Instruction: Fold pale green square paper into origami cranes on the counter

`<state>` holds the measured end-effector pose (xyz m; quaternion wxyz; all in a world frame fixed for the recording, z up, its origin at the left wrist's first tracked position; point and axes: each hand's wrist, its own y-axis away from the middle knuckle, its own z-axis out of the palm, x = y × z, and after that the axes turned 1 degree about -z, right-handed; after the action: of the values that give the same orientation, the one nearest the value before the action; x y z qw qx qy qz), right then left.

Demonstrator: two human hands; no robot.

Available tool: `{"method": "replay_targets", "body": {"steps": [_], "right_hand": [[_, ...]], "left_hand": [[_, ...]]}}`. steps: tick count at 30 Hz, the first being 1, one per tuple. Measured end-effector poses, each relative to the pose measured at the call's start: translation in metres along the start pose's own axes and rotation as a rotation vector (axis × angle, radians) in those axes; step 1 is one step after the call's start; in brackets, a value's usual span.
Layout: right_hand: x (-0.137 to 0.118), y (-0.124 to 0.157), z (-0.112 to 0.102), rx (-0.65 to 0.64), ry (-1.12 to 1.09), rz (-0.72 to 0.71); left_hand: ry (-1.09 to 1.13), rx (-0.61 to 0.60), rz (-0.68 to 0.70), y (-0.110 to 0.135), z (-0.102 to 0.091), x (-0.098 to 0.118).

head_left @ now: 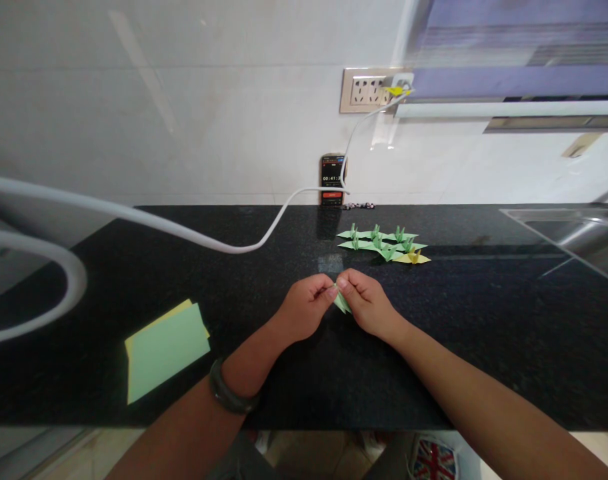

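Between my two hands is a small folded piece of light green paper point(343, 303), held above the dark countertop. My left hand point(307, 307) pinches it from the left with thumb and forefinger. From the right, my right hand point(367, 303) grips it the same way, and the thumbs nearly meet. Much of the paper is hidden by my fingers. Just beyond my hands stand several folded green paper cranes point(377, 235) in close rows, with a yellow paper crane point(414, 256) at the near right end.
Green and yellow paper sheets point(169, 353) lie stacked at the left. A phone point(333, 179) showing a timer leans against the wall, by a wall socket point(368, 91). A white cable point(234, 249) hangs across the left. A metal sink point(594, 233) is at the right.
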<state>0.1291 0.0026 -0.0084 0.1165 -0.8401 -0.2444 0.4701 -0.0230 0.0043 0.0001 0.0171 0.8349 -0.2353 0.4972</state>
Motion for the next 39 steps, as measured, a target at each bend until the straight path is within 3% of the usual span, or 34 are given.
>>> {"method": "replay_targets", "body": {"steps": [9,14,18,23,27,34,39], "right_hand": [[0.002,0.001,0.006,0.008,-0.029,0.043],[0.008,0.000,0.008,-0.074,-0.283,0.136],[0.011,-0.001,0.009,-0.066,-0.300,0.154],[0.012,0.000,0.009,-0.009,-0.151,0.161],[0.009,0.000,0.009,-0.058,-0.210,0.177],[0.007,-0.002,0.010,-0.058,-0.492,0.226],[0.006,-0.002,0.009,-0.067,-0.596,0.225]], "left_hand": [[0.068,0.032,-0.028,0.001,0.004,0.000],[0.286,0.048,-0.139,-0.002,0.009,-0.009],[0.436,0.073,-0.202,-0.004,0.010,-0.009],[0.307,0.079,-0.161,-0.004,0.008,-0.010],[0.286,0.072,-0.167,-0.003,0.005,-0.010],[0.619,-0.056,-0.286,-0.004,0.005,-0.004],[0.768,-0.050,-0.333,-0.004,0.006,-0.010]]}}
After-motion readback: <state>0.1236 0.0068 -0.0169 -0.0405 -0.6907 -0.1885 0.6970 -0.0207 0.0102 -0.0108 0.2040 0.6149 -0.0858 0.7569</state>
